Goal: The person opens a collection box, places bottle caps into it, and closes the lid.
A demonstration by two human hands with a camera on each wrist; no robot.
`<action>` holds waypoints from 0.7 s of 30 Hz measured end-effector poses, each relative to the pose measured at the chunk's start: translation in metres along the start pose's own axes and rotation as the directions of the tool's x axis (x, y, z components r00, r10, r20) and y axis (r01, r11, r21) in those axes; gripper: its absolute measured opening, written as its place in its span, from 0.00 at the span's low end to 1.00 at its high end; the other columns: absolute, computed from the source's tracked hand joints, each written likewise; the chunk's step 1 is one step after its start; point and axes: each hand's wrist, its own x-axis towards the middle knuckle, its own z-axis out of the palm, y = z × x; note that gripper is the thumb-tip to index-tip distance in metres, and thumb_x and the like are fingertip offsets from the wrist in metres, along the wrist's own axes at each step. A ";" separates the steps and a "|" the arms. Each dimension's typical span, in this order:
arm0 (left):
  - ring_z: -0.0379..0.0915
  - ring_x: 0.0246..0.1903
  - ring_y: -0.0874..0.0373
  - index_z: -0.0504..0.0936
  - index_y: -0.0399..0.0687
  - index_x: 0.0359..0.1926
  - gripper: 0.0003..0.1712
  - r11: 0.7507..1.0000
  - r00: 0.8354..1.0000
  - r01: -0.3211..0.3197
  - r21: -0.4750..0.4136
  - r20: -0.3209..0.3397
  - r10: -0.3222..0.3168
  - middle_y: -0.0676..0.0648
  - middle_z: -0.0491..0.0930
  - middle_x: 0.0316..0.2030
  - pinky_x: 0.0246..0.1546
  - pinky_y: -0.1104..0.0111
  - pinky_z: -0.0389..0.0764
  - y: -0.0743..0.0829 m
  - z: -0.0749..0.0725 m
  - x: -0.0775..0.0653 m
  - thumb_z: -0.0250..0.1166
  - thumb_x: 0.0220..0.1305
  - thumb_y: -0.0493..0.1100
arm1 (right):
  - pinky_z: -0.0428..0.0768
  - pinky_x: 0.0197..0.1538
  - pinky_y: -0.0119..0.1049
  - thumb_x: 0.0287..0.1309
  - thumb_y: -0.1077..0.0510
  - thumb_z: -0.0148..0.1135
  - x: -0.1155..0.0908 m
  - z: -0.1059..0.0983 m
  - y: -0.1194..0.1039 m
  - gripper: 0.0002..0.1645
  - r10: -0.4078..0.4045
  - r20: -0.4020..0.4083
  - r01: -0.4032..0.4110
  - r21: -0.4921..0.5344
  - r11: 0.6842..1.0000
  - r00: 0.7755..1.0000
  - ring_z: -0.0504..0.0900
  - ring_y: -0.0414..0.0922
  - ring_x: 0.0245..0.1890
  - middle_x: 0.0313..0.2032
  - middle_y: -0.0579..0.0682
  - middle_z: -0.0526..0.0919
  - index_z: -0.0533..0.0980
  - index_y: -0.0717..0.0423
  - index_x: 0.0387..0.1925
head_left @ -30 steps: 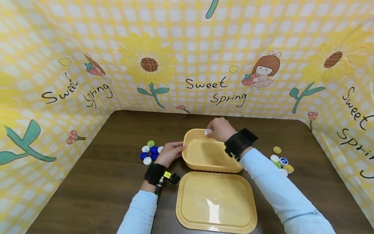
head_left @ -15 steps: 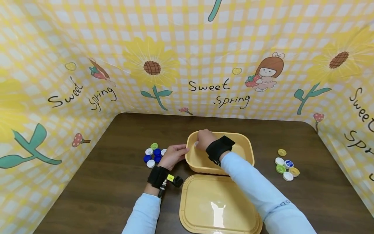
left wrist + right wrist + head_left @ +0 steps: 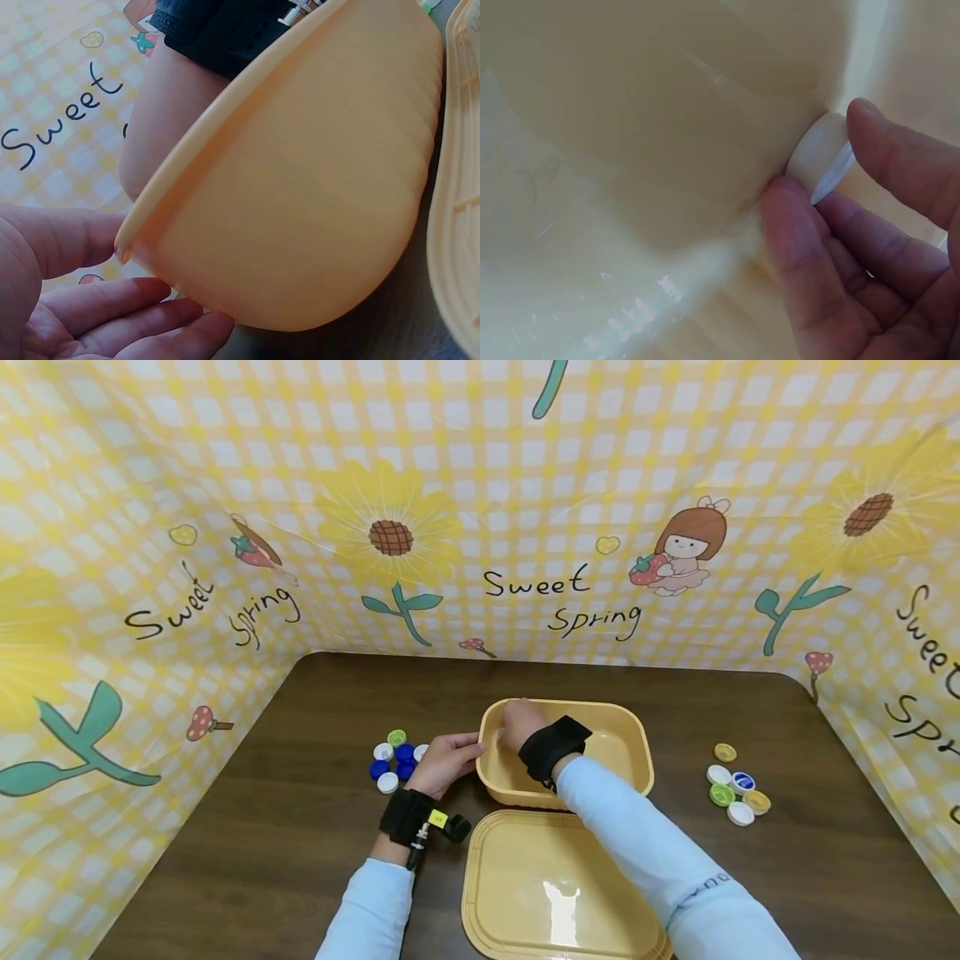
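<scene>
A yellow plastic box (image 3: 615, 747) without its lid stands on the dark table. My left hand (image 3: 442, 764) holds its left end; in the left wrist view the thumb lies at the rim and the fingers lie against the outer wall. My right hand (image 3: 522, 724) is down inside the box near the left end. Between its thumb and fingers it pinches a white bottle cap (image 3: 819, 156), tilted on edge close over the box floor (image 3: 667, 172). From the head view this cap is mostly hidden by the hand.
The yellow lid (image 3: 555, 877) lies flat in front of the box, under the right sleeve (image 3: 645, 843). Several blue, white and green caps (image 3: 405, 752) sit left of the box. To the right lie several white, green, yellow and blue caps (image 3: 722, 795).
My right hand has moved left and down from above the box's back rim into its left end, carrying the white bottle cap. The left hand keeps its hold on the box.
</scene>
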 end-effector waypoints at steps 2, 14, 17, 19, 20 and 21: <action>0.73 0.56 0.41 0.71 0.24 0.60 0.21 1.000 1.000 -0.002 0.001 0.006 0.002 0.29 0.74 0.57 0.53 0.57 0.76 -0.001 0.000 0.000 0.56 0.70 0.32 | 0.69 0.30 0.36 0.50 0.62 0.68 -0.002 -0.001 -0.001 0.16 0.008 0.008 -0.008 -0.010 1.000 1.000 0.68 0.47 0.21 0.14 0.46 0.67 0.74 0.56 0.13; 0.72 0.56 0.40 0.71 0.25 0.61 0.22 1.000 1.000 -0.014 0.006 0.004 0.014 0.29 0.73 0.57 0.53 0.57 0.76 -0.001 0.001 0.002 0.57 0.70 0.33 | 0.68 0.25 0.34 0.49 0.52 0.76 -0.014 -0.041 -0.005 0.25 0.069 0.053 -0.070 0.005 0.998 0.996 0.65 0.43 0.17 0.13 0.44 0.64 0.69 0.55 0.12; 0.74 0.55 0.42 0.71 0.25 0.61 0.22 1.000 1.000 -0.004 0.018 -0.003 0.004 0.29 0.73 0.57 0.53 0.57 0.77 -0.001 0.000 0.003 0.58 0.70 0.34 | 0.68 0.26 0.34 0.49 0.52 0.76 -0.021 -0.060 -0.005 0.22 0.072 0.037 -0.073 0.019 0.997 0.997 0.67 0.43 0.19 0.16 0.45 0.68 0.73 0.57 0.15; 0.75 0.53 0.44 0.72 0.25 0.61 0.22 1.000 1.000 0.002 0.023 -0.011 -0.002 0.30 0.74 0.56 0.52 0.58 0.77 -0.001 0.000 0.003 0.58 0.69 0.34 | 0.69 0.26 0.33 0.50 0.52 0.76 -0.030 -0.075 -0.004 0.18 0.067 0.015 -0.067 0.033 0.997 0.998 0.69 0.42 0.20 0.18 0.44 0.71 0.76 0.56 0.18; 0.75 0.53 0.45 0.72 0.26 0.61 0.22 1.000 1.000 0.003 0.022 -0.014 -0.003 0.30 0.74 0.56 0.52 0.59 0.77 -0.001 0.000 0.004 0.59 0.69 0.35 | 0.67 0.24 0.32 0.51 0.52 0.75 -0.034 -0.082 -0.003 0.19 0.064 0.007 -0.064 0.040 0.997 0.998 0.67 0.41 0.19 0.18 0.44 0.69 0.75 0.56 0.16; 0.76 0.53 0.46 0.72 0.26 0.61 0.22 1.000 1.000 0.005 0.025 -0.018 -0.005 0.30 0.74 0.56 0.52 0.59 0.78 -0.002 0.000 0.004 0.59 0.69 0.35 | 0.64 0.23 0.32 0.52 0.52 0.74 -0.039 -0.090 -0.001 0.21 0.053 0.000 -0.053 0.046 0.998 0.999 0.64 0.40 0.17 0.16 0.43 0.66 0.73 0.56 0.14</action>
